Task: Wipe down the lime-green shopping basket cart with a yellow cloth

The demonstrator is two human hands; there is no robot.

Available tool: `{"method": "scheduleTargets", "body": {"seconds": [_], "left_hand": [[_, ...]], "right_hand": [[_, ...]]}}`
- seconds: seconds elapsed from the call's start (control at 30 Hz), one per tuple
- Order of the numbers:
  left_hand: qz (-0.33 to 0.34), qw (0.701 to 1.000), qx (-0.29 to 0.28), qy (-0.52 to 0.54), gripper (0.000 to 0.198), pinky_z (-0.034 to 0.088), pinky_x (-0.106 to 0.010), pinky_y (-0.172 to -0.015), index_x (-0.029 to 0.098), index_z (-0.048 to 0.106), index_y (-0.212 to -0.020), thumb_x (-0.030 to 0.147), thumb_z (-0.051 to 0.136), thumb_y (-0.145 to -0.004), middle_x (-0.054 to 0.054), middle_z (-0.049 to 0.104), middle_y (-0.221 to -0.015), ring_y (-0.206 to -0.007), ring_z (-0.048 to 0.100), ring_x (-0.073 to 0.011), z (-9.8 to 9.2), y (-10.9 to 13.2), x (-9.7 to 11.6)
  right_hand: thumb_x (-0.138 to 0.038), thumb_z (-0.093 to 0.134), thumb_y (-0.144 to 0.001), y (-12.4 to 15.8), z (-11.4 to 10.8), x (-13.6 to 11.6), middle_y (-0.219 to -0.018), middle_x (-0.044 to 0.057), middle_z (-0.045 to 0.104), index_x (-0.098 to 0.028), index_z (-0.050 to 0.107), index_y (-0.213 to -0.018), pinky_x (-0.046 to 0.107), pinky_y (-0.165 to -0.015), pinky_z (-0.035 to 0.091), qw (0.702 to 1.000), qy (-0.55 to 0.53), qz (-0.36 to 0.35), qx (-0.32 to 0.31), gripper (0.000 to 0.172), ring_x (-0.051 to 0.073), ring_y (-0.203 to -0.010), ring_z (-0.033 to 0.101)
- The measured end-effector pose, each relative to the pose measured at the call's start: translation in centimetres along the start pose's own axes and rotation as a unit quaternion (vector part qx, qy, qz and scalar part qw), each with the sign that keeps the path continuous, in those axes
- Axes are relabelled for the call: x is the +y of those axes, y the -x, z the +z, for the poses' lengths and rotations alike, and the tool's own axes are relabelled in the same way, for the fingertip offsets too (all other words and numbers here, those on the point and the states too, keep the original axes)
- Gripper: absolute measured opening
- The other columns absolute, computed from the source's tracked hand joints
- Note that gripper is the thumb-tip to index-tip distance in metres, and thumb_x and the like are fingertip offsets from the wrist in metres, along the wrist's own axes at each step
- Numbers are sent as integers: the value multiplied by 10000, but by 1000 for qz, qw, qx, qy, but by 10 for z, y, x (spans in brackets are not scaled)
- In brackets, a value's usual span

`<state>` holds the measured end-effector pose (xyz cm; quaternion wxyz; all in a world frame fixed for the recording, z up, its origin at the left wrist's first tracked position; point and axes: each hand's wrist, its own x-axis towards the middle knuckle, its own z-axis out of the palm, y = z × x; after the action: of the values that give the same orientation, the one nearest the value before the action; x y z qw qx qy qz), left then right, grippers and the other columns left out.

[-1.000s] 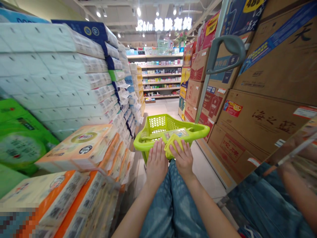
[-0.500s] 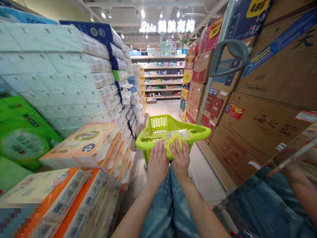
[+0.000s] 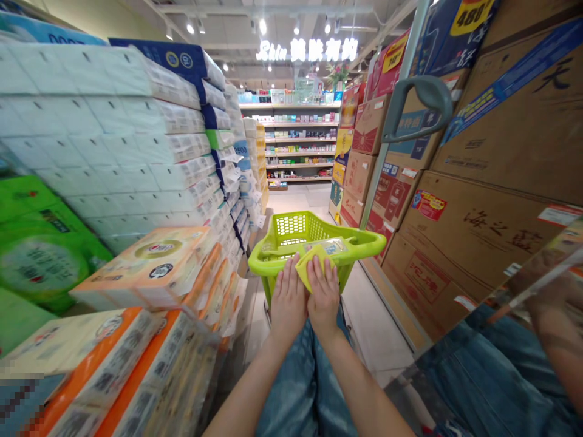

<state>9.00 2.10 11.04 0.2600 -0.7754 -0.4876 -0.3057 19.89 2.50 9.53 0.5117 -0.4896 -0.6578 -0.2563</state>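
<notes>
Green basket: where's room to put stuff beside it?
Bare floor shows beyond the green basket, before far shelves, and right, beside cartons. Tissue packs crowd its left; left hand, right hand and yellow cloth crowd its near rim.

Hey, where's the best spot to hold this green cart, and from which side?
Probably its near rim, from the person's side, with hands toward its two ends: this smooth, wide rim flares outward toward the person. Its middle looks busier, with the left hand there and the right hand over a yellow cloth.
</notes>
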Motion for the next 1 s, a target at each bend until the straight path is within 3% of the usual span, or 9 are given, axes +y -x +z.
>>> {"method": "scheduleTargets", "body": {"seconds": [0.07,0.17,0.33,0.43,0.57,0.63,0.73,0.87,1.0], "left_hand": [[1,1000,-2,-4,589,318,-430,-1180,59,359,-1495,173,432,-922,-161,337,-1586,-1492,277,-266,-1,0,-2],[-3,1000,-5,-5,593,295,-422,-1193,42,350,-1495,192,430,-927,-152,336,-1587,-1497,263,-263,-2,0,-3],[-10,1000,2,5,617,275,-430,-1202,40,330,-1505,179,444,-915,-149,366,-1573,-1493,272,-269,0,-3,3],[-14,1000,10,9,612,286,-437,-1196,32,342,-1497,175,451,-913,-164,379,-1564,-1488,283,-278,1,-3,6],[-7,1000,7,10,586,310,-443,-1182,41,368,-1484,176,445,-919,-166,373,-1568,-1490,279,-282,1,-1,2],[-5,1000,2,10,585,313,-440,-1182,52,365,-1488,176,438,-920,-158,365,-1574,-1493,272,-275,0,0,-1],[-3,1000,1,7,608,296,-432,-1192,56,330,-1506,175,429,-918,-146,360,-1579,-1494,270,-269,-2,0,-3],[-5,1000,3,8,645,287,-435,-1196,49,272,-1530,184,434,-920,-146,361,-1577,-1488,282,-277,-2,-2,1],[-13,1000,10,14,655,297,-449,-1191,44,252,-1536,173,436,-920,-161,372,-1568,-1489,279,-280,-1,-3,5]], "right_hand": [[-43,340,-948,1,3,-4,-1479,73,522,-221,225,-1567,470,-1222,280,1000,9,-17,-2,653,199,-1494,268],[-10,312,-936,3,-3,20,-1502,83,490,-222,207,-1570,470,-1219,288,999,30,-30,4,677,189,-1486,289],[-16,273,-906,0,-22,64,-1597,107,324,-192,158,-1579,540,-1202,295,996,43,66,32,704,223,-1504,241],[-27,279,-908,-3,-21,49,-1592,107,335,-186,169,-1577,526,-1199,311,996,35,72,27,697,222,-1500,254],[-23,292,-933,-2,-7,9,-1526,98,454,-193,190,-1573,454,-1196,347,1000,18,-13,-2,670,196,-1477,310],[-19,311,-939,0,-3,3,-1493,94,500,-195,204,-1570,432,-1196,353,999,16,-38,-9,665,188,-1469,329],[1,306,-926,2,-7,25,-1505,90,485,-207,222,-1567,436,-1194,356,999,22,-43,6,680,188,-1468,330],[-18,278,-908,1,-20,68,-1587,102,351,-201,191,-1574,525,-1180,353,998,27,43,38,696,229,-1487,290],[-43,284,-906,-3,-19,53,-1593,101,340,-195,183,-1576,550,-1178,346,996,15,83,44,695,241,-1496,269]]}}
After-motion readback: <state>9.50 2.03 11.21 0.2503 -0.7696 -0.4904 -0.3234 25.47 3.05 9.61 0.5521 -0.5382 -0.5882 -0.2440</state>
